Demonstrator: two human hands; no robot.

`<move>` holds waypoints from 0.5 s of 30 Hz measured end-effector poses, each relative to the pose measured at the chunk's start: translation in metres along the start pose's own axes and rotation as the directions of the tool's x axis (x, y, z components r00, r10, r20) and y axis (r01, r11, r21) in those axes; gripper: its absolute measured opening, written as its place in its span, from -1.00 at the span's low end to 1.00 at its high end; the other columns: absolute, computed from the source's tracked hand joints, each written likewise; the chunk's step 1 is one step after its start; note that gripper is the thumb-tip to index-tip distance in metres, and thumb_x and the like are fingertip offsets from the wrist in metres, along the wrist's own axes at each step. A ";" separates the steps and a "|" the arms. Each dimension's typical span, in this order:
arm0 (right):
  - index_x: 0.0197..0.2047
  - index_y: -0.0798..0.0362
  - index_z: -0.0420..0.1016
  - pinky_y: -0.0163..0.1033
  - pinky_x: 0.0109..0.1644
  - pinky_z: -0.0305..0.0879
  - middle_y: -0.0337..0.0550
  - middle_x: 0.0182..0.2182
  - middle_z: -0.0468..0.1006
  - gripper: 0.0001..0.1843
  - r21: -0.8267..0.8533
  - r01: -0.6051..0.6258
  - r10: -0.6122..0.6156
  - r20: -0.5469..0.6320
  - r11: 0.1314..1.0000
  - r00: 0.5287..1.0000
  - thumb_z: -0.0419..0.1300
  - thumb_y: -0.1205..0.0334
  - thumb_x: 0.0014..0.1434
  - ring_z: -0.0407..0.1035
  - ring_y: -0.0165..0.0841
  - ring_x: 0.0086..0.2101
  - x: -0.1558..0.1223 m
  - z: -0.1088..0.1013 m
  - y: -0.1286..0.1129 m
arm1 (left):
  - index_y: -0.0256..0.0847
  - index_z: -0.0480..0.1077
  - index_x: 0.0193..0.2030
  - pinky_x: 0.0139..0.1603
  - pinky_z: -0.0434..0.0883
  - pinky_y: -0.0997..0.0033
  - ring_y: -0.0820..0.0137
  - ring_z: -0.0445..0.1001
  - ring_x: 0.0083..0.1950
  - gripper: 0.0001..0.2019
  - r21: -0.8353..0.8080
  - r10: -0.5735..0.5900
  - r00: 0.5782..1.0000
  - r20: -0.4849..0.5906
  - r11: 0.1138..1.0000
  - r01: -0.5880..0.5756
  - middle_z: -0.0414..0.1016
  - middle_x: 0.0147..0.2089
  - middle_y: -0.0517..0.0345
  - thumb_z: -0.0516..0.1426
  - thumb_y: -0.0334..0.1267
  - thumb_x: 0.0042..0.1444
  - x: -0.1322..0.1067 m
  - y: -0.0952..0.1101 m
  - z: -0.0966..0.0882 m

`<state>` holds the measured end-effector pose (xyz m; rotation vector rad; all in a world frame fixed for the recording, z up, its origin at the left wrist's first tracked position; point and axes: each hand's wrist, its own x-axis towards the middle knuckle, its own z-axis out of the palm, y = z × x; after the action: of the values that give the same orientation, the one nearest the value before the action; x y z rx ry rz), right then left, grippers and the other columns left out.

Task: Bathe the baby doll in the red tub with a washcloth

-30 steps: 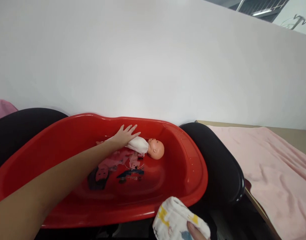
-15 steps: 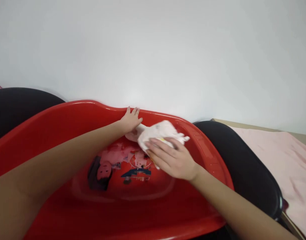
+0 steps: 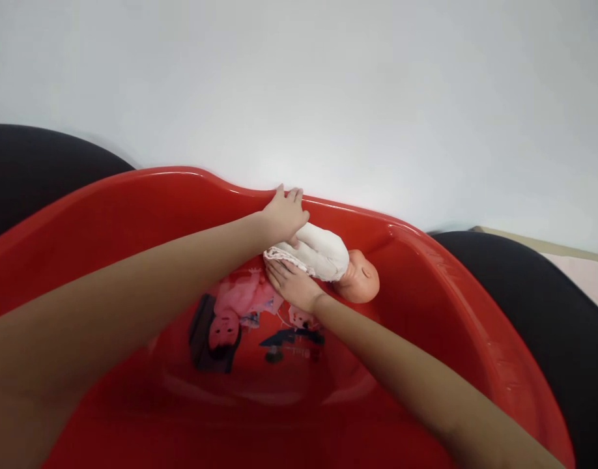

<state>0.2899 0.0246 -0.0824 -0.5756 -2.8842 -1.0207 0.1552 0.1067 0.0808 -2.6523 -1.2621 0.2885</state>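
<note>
A doll (image 3: 323, 251) with a white body lies along the far inner side of a red baby bathtub (image 3: 182, 202), its bare head (image 3: 362, 277) pointing right. My left hand (image 3: 285, 218) is over the doll's lower end, fingers reaching to the tub's far rim and thumb on the near side of the body. My right hand (image 3: 294, 283) presses a white cloth (image 3: 282, 254) with a frilled, pinkish edge against the doll's near side. The cloth is largely hidden between hand and doll.
A printed picture (image 3: 225, 326) of a baby and other figures covers part of the tub floor. Black rounded surfaces (image 3: 45, 169) flank the tub at left and right. A white wall (image 3: 299, 98) stands directly behind, and pink fabric (image 3: 582, 273) shows at far right.
My right hand has moved the cloth left and down toward the doll's lower end, uncovering its head and back. The view has shifted, with the tub now reaching further right.
</note>
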 end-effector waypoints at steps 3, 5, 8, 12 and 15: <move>0.28 0.30 0.46 0.05 0.50 0.06 0.22 0.33 0.37 -0.44 0.045 -0.002 -0.002 0.083 0.999 0.997 -0.06 0.42 0.28 0.23 -0.07 0.35 -0.018 0.000 -0.004 | -0.37 0.41 0.30 0.48 0.06 -0.17 -0.18 0.01 0.57 -0.16 -0.030 0.024 1.000 0.010 0.999 -0.023 0.03 0.55 -0.51 0.37 0.19 0.02 0.000 0.000 0.001; 0.28 0.29 0.47 0.04 0.52 0.03 0.19 0.33 0.38 -0.43 0.081 0.036 -0.049 0.159 0.996 0.986 -0.05 0.44 0.27 0.20 -0.08 0.37 -0.042 -0.005 0.001 | -0.42 0.43 0.27 0.45 0.12 -0.11 -0.20 0.06 0.54 -0.16 -0.039 0.030 1.000 -0.001 0.999 -0.030 0.07 0.52 -0.54 0.38 0.18 0.01 0.000 0.001 0.001; 0.26 0.31 0.49 0.01 0.53 0.01 0.21 0.31 0.40 -0.43 0.169 0.048 -0.087 0.235 0.984 0.968 -0.03 0.50 0.24 0.15 -0.09 0.39 -0.088 -0.019 0.019 | -0.38 0.51 0.18 0.37 0.22 0.02 -0.15 0.20 0.47 -0.26 -0.019 0.034 0.999 -0.007 0.999 -0.034 0.28 0.43 -0.46 0.39 0.17 0.01 0.001 0.002 -0.004; 0.22 0.35 0.51 0.05 0.52 0.07 0.25 0.28 0.42 -0.47 0.270 0.061 -0.116 0.195 0.961 0.974 -0.02 0.54 0.26 0.18 -0.06 0.38 -0.129 -0.040 0.041 | -0.33 0.60 0.02 0.20 0.35 0.14 -0.13 0.32 0.36 -0.34 -0.007 0.064 0.997 0.047 0.998 -0.064 0.53 0.22 -0.37 0.39 0.21 -0.03 0.006 0.002 -0.010; 0.18 0.36 0.54 -0.01 0.53 0.04 0.24 0.27 0.44 -0.53 0.288 0.101 -0.134 0.096 0.952 0.986 -0.04 0.53 0.33 0.19 -0.10 0.37 -0.115 -0.050 0.041 | -0.30 0.63 -0.07 0.15 0.38 0.16 -0.12 0.36 0.32 -0.40 -0.028 0.076 0.996 0.053 0.997 -0.074 0.61 0.10 -0.33 0.40 0.20 -0.05 0.009 0.002 -0.011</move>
<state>0.4067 -0.0156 -0.0354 -0.4613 -3.1190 -0.5823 0.1655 0.1111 0.0903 -2.7359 -1.1913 0.3590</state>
